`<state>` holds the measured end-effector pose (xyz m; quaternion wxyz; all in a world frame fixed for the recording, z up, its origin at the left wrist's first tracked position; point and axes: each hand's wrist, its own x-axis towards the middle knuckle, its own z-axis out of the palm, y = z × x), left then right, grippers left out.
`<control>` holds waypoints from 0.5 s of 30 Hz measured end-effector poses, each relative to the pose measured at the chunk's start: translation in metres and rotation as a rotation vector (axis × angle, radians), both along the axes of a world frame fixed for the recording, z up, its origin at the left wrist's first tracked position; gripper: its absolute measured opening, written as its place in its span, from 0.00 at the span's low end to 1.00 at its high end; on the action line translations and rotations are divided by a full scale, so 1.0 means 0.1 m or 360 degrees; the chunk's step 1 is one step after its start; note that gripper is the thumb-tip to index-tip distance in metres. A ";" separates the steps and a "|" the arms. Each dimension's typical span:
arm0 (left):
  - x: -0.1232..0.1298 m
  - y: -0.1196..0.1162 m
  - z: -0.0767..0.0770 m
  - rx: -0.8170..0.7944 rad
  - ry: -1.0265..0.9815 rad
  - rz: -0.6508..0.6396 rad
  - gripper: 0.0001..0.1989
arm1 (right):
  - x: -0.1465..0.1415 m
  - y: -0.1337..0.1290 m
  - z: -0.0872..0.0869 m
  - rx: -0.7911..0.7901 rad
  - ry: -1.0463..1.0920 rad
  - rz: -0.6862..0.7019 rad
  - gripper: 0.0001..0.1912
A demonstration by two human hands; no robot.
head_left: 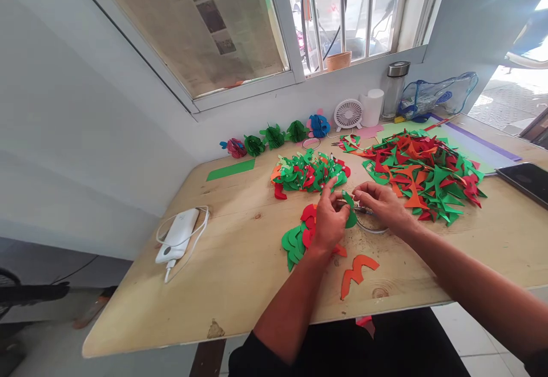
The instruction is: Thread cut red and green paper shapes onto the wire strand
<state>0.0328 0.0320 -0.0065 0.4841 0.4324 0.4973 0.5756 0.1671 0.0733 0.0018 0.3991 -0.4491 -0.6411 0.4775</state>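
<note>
My left hand (330, 223) pinches a small curved piece of green paper (351, 219) between thumb and fingers, its index finger pointing up. Close to that paper, my right hand (383, 203) has thumb and fingertips pressed together; what is in them is too small to make out. Under the right hand lies a thin pale ring-shaped rim (371, 231), partly covered. Beside and beneath my left wrist are stacked green cutouts (293, 244) and red cutouts (307, 213). An orange wavy paper cutout (358, 274) lies near the table's front edge.
A pile of folded green and red pieces (310, 170) lies behind my hands, with a heap of paper scraps (422, 171) rightward. Paper ornaments (274, 136), a small fan (348, 114) and a glass bottle (393, 92) line the wall. A power bank (177, 237) and phone (527, 180) lie at opposite sides.
</note>
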 end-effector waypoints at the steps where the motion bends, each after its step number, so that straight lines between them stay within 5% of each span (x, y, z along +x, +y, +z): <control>1: -0.01 0.00 0.00 0.0011 -0.0019 0.0017 0.35 | 0.00 0.01 -0.01 0.0010 -0.0025 0.0026 0.11; 8: -0.05 0.02 0.03 0.0097 0.0013 0.0240 0.33 | -0.01 0.02 -0.11 0.0008 -0.0225 0.0253 0.12; 15: -0.01 0.01 0.03 0.0145 -0.0097 0.0244 0.33 | -0.02 0.01 -0.20 0.0042 -0.0269 0.0324 0.13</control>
